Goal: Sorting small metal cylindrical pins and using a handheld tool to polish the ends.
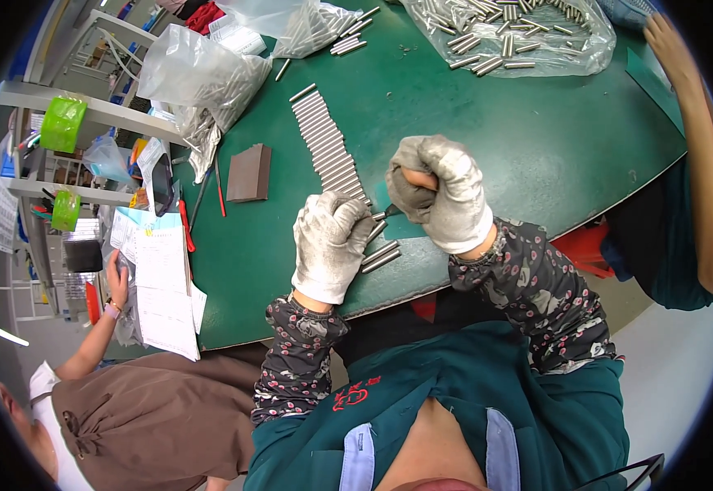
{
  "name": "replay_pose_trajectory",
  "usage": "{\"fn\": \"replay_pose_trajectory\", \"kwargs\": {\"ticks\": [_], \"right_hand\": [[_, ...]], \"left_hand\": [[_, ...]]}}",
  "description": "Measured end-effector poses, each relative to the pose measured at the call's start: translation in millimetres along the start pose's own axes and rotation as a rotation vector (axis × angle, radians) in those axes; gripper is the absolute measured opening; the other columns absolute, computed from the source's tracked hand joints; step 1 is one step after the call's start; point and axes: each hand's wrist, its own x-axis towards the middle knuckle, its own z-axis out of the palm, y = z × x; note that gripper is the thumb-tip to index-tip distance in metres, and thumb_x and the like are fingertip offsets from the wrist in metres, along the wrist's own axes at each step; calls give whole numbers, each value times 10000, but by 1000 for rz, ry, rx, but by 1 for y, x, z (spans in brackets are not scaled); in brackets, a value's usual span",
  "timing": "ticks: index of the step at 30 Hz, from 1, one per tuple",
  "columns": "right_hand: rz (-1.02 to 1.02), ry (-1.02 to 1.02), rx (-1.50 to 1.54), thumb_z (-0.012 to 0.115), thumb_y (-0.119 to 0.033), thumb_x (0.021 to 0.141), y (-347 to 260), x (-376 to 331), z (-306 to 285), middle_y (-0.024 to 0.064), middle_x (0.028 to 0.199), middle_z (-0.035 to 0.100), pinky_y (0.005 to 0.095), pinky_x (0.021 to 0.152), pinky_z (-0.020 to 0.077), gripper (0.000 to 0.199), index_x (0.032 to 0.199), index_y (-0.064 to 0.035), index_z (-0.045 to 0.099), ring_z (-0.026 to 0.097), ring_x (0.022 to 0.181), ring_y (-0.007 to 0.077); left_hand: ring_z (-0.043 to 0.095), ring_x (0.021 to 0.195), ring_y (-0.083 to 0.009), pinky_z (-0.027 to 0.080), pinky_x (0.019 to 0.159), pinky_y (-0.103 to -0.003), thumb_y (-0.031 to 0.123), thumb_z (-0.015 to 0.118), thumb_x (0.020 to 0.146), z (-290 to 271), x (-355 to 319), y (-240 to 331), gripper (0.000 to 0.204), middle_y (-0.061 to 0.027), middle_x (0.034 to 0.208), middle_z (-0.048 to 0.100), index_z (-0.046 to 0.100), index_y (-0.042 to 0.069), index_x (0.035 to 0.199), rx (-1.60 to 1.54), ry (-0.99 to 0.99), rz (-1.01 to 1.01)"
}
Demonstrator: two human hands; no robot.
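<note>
My left hand (332,241), in a white work glove, rests on the green table (487,147) and pins down metal rods (381,256) near the front edge. My right hand (442,188), also gloved, is closed in a fist around a small dark-tipped tool (391,213) whose tip points at the rods by my left fingers. A long row of grey metal rods (328,143) lies side by side, running from my left hand toward the back of the table.
Clear plastic bags of rods lie at the back (512,33) and back left (209,74). A brown block (249,173) sits left of the row. Papers (160,282) lie at the left edge. One person sits at left (111,286), another's arm reaches in at right (692,123).
</note>
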Motion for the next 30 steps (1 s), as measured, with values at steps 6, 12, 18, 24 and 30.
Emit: {"fn": "replay_pose_trajectory", "kwargs": {"ticks": [6,12,18,24,30], "right_hand": [[44,-77,104,452,-389,882,0,-1,-8,-47,560,329,222,403,208,352,685,-98,447,270,450,46],[68,-49,87,454,-403,877,-1,-1,-7,-52,551,336,222,404,206,354,687,-105,437,278,450,46],[58,-56,79,448,-395,881,0,0,-11,-50,539,327,223,403,205,362,665,-105,432,281,448,51],[3,-56,100,444,-367,885,-2,0,-9,-43,536,323,223,399,200,357,640,-111,397,275,445,52],[20,0,21,402,-451,898,-5,2,-2,-22,465,253,247,370,194,474,559,-135,305,257,399,98]], "left_hand": [[552,779,-261,443,660,-372,110,756,589,-6,2,-1,196,-54,808,589,631,95,739,-100,109,-64],[544,798,-247,439,692,-355,59,727,618,-6,1,-2,187,-48,817,573,620,86,769,47,33,-91],[552,808,-249,438,705,-372,107,725,634,-2,2,1,167,-33,814,594,629,113,770,-4,-18,-56],[558,790,-250,448,686,-365,91,722,631,-3,2,-2,164,-35,808,602,631,110,766,-39,-22,-38],[562,790,-250,449,686,-364,91,724,629,-3,4,-2,166,-40,811,607,632,107,767,-37,-34,-39]]}}
